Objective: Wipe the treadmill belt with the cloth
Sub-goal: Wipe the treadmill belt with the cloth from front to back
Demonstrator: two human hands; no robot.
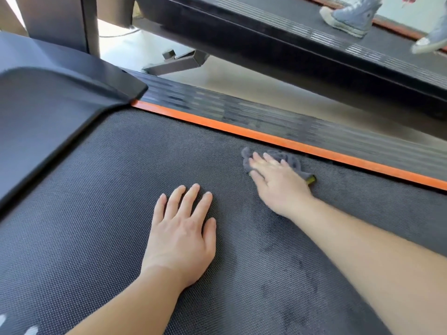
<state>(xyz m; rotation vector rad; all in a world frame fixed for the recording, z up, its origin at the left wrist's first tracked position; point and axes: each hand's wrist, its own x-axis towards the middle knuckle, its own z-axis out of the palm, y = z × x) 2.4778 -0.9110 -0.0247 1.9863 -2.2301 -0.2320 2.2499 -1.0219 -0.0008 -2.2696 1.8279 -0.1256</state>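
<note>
A head-worn camera looked down at a dark, dotted treadmill belt (96,226) filling most of the view. A small grey cloth (294,162) lay crumpled on the belt near its right edge, just beside the orange strip (266,137) that bordered the ribbed side rail (242,112).

The wiping appeared to be partly done. Darker, smudged patches showed on the belt beside and below the right forearm - probably damp streaks from the cloth, though that was a judgement. The left half of the belt, up toward the grey motor cover (48,105), looked even and dry, so it likely remained to be wiped.

The right hand (278,182) reached forward with the arm extended, palm down, fingers straight and slightly spread. It pressed flat on top of the cloth rather than clenching it, and cloth showed past the fingertips and on the hand's right side. The left hand (181,228) lay flat on the bare belt, well apart from the cloth, fingers straight and close together, holding nothing - apparently a brace for the person's weight.

Behind, a second treadmill (266,39) carried someone's pale high-top shoes (350,18).
</note>
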